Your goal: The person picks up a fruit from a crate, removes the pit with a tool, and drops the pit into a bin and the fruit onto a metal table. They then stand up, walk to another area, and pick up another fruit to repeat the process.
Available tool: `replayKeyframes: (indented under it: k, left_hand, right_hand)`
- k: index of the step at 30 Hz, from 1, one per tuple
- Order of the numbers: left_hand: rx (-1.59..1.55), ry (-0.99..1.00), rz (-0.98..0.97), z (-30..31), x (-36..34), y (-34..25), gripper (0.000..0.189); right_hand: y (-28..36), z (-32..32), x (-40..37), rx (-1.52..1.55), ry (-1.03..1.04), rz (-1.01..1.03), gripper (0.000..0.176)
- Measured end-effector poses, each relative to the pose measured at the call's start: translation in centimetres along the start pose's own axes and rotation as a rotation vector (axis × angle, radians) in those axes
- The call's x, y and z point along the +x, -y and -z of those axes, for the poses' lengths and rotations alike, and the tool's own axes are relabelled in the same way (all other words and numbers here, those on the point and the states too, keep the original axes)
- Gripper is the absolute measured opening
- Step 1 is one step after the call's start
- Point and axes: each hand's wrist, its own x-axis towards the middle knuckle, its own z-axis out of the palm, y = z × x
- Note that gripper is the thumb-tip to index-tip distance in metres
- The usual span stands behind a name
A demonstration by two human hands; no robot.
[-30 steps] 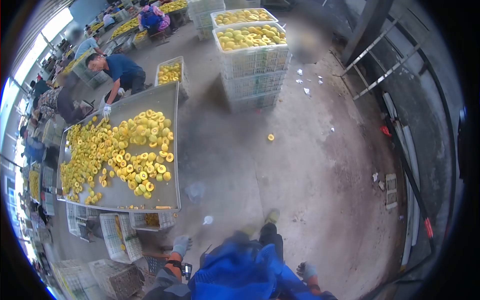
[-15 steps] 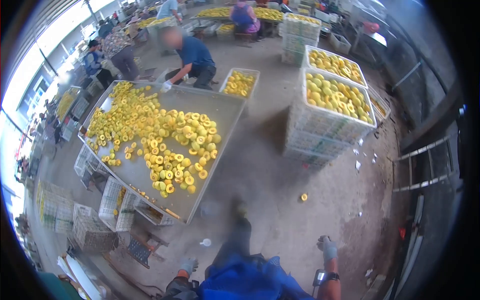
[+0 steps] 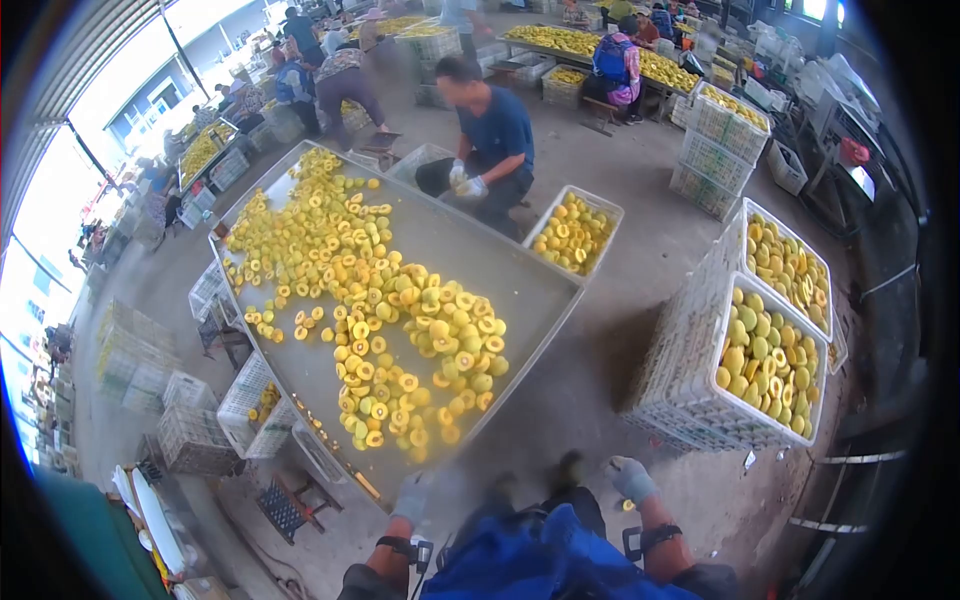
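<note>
My left hand (image 3: 409,498), in a grey glove, hangs at the near corner of a large metal sorting table (image 3: 520,275) and holds nothing. My right hand (image 3: 633,478), also gloved, is raised over the concrete floor, its fingers loosely apart and empty. Halved yellow fruit (image 3: 400,330) covers most of the table. A stack of white crates filled with whole yellow fruit (image 3: 770,360) stands just right of my right hand. A person in a blue shirt (image 3: 492,135) crouches at the far side of the table.
A low crate of fruit halves (image 3: 575,232) sits on the floor beside that person. Empty white crates (image 3: 230,405) lie under and left of the table. More workers, tables and crates fill the hall behind. A ladder (image 3: 850,460) lies at the right.
The view has swung and moved closer to the table. My left hand now hangs by its near corner. The crate stack has shifted to my right.
</note>
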Motion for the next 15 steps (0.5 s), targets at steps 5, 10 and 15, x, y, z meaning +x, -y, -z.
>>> replayKeyframes:
  k: [5,10,15]
  left_hand:
    - [-0.315,-0.096,0.283,-2.0,0.2,-0.6,0.027]
    - [-0.641,-0.126,0.730,-7.5,-5.3,0.2,0.020]
    - [-0.376,-0.002,0.571,-10.7,-7.8,-5.4,0.027]
  right_hand:
    - [-0.9,4.8,14.1,-0.152,0.139,0.137,0.024]
    - [-10.4,3.6,30.2,0.321,0.081,0.805,0.013]
    - [-3.3,12.9,31.4,0.861,0.246,-0.143,0.014]
